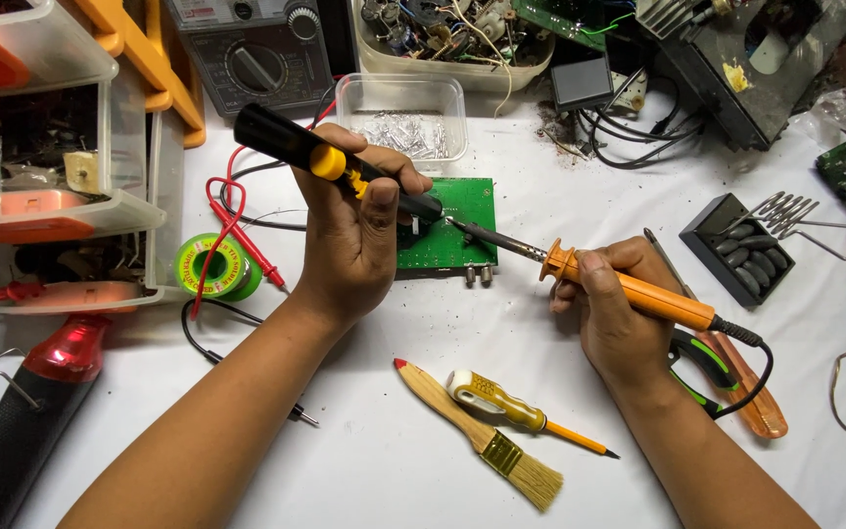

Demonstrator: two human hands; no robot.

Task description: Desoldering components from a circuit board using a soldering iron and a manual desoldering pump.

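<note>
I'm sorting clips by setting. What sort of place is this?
Likely an electronics repair bench: the right hand holds a soldering iron to a green circuit board, with a multimeter and solder spool nearby.

A green circuit board (452, 230) lies flat. An orange-handled soldering iron (629, 289) points to ten o'clock at it. A black-and-yellow desoldering pump (330, 162) slants toward four o'clock.

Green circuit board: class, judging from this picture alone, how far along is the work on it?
Done: tools laid out, green circuit board on the table. In hand: right hand touches the soldering iron tip to it; left hand aims the desoldering pump. Left: cannot tell; solder spool lies aside.
</note>
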